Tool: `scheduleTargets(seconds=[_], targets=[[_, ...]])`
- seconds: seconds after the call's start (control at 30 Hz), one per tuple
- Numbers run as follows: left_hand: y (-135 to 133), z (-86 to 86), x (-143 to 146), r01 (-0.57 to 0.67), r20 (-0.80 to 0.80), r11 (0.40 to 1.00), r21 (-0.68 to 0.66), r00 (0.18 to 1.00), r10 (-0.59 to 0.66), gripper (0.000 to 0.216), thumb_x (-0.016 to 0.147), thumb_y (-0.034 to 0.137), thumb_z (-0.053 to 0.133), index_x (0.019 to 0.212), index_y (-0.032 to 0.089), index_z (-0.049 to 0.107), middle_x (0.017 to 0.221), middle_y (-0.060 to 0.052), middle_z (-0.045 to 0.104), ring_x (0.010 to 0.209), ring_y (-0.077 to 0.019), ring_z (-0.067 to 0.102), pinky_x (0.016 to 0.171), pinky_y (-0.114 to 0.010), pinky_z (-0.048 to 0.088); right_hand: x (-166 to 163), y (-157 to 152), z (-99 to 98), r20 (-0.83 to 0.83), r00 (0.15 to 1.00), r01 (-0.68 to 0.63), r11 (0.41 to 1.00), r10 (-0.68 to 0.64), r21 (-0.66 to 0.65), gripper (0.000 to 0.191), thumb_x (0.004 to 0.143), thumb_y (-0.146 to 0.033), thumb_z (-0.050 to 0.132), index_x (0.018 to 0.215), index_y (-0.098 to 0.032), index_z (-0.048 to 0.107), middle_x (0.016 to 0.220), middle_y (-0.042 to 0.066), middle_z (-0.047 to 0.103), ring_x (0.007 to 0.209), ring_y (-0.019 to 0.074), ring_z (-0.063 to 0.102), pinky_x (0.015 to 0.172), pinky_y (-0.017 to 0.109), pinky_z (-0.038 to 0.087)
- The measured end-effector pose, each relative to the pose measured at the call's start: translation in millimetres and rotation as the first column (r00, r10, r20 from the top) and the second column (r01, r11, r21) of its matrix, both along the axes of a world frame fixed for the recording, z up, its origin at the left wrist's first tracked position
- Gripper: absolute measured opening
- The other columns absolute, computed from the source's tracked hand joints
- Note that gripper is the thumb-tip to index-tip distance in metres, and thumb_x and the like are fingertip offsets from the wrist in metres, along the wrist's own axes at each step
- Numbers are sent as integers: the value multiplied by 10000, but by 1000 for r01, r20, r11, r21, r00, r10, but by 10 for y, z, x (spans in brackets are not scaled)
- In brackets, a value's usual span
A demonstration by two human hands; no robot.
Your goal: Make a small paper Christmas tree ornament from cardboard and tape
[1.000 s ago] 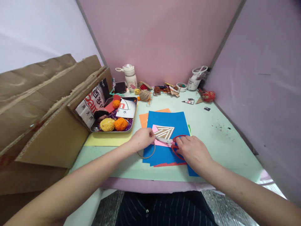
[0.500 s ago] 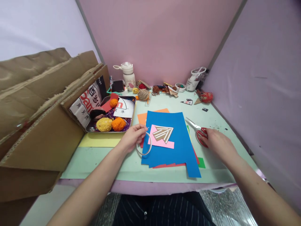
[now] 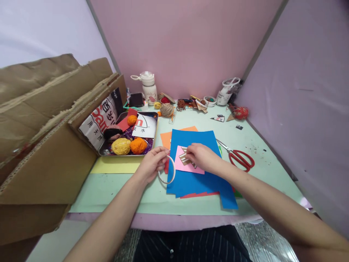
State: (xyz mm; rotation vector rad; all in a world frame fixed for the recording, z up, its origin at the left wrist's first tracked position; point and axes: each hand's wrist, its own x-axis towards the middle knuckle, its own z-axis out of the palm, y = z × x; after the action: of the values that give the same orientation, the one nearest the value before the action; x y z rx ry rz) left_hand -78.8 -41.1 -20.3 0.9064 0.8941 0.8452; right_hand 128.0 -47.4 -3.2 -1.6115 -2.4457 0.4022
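Observation:
My left hand [image 3: 151, 164] pinches a thin white tape ring [image 3: 168, 174] at the left edge of the blue paper [image 3: 200, 178]. My right hand [image 3: 202, 157] rests with curled fingers on a brown cardboard piece striped with white tape [image 3: 185, 157], which lies on a pink paper [image 3: 182, 165]. Both sit on top of the blue sheet, with orange paper [image 3: 165, 137] and red paper [image 3: 198, 195] showing under it. The red-handled scissors [image 3: 239, 157] lie free on the green table to the right of the papers.
A metal tray [image 3: 154, 140] with yarn balls [image 3: 129, 145] stands at the left, beside leaning cardboard sheets [image 3: 54, 134]. A yellow sheet [image 3: 117, 165] lies below the tray. A white bottle [image 3: 148, 87], twine ball [image 3: 166, 109], a jar [image 3: 226, 92] and small clutter line the back wall.
My right hand carried the scissors to the right, set them on the table and came back onto the cardboard piece. My left hand stayed on the tape ring.

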Motion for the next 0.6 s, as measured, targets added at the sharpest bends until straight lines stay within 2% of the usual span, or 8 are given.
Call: scheduleTargets(seconds=[0.17,0.37,0.5,0.6], targets=[[-33,30,-4,-2,-33,1000,-20,999,2,203,732,311,663,757,170,519,449,92,390,330,-23,356,332,-143,125,-124,66,-225,17,998,54,999,-54,-6,167,827,-306,555,744,-163,577,779,62,589,731,161,514,613,250,305],[-50,61,25,15,-60,999,-49,998,-18,219,720,313,676,760,165,520,475,89,401,356,-5,260,347,-140,136,-144,35,-300,14,996,91,996,-91,-1,190,811,-352,586,791,-164,568,821,62,561,787,174,505,674,266,338],[-56,43,34,34,-72,999,-22,997,-36,204,734,305,663,757,164,516,484,83,409,368,-10,256,353,-148,141,-115,47,-318,-43,997,66,998,-66,1,369,693,-491,694,801,-170,546,815,42,544,752,166,489,645,262,341],[-66,23,38,54,-94,999,3,994,-54,202,731,303,662,762,165,518,495,80,418,373,-10,264,361,-149,146,-46,34,-277,-181,983,30,999,-37,-38,491,582,-554,750,795,-179,515,788,14,536,716,154,471,616,250,338]])
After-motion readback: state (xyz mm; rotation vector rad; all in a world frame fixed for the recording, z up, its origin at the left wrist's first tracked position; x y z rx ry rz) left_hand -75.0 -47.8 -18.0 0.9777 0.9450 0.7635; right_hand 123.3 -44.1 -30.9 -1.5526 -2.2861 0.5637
